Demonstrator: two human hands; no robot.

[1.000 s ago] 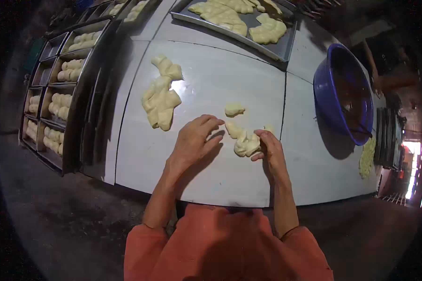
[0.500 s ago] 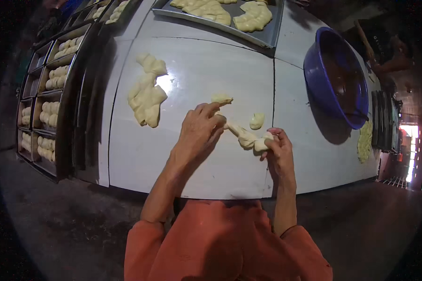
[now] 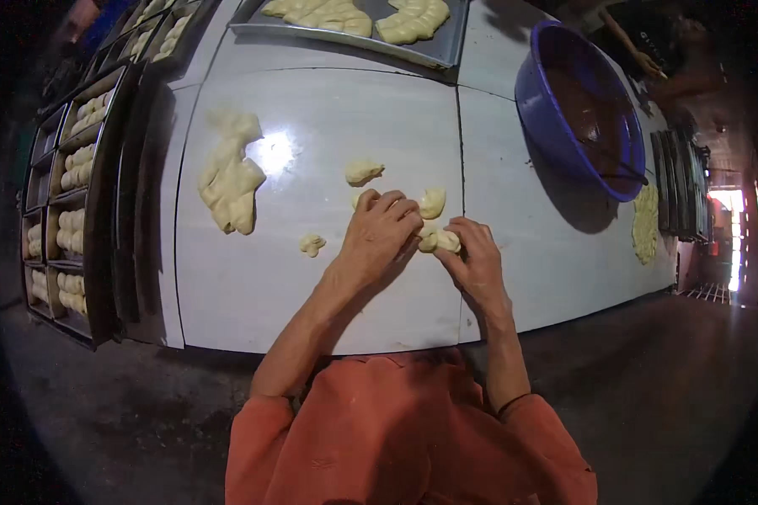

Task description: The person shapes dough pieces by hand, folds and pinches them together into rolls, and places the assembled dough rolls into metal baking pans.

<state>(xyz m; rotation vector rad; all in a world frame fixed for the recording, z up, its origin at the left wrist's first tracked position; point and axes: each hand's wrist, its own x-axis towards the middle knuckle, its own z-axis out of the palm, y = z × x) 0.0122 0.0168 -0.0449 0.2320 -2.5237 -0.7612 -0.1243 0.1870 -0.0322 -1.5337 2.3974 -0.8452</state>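
A twisted piece of pale dough (image 3: 440,241) lies on the white tabletop between my hands. My right hand (image 3: 477,263) pinches its right end with thumb and fingers. My left hand (image 3: 383,231) is curled over its left end, the fingertips partly hidden. Close by are three small dough lumps: one lump (image 3: 364,172) beyond my left hand, a rounded lump (image 3: 432,203) just beyond the held dough, and a little lump (image 3: 312,245) left of my left wrist. A large, lumpy sheet of dough (image 3: 232,181) rests farther left.
A metal tray (image 3: 434,61) with dough sheets stands at the far edge. The purple tub (image 3: 541,109) is at right, near a flat dough strip (image 3: 645,223) and stacked dark trays (image 3: 682,181). Racked tins (image 3: 101,210) of dough rolls line the left. Another person's arm (image 3: 627,42) shows upper right.
My hands have come closer together, and the dough that was stretched between them is now short and bunched. A little lump now shows left of my left hand. The whole view has shifted slightly.
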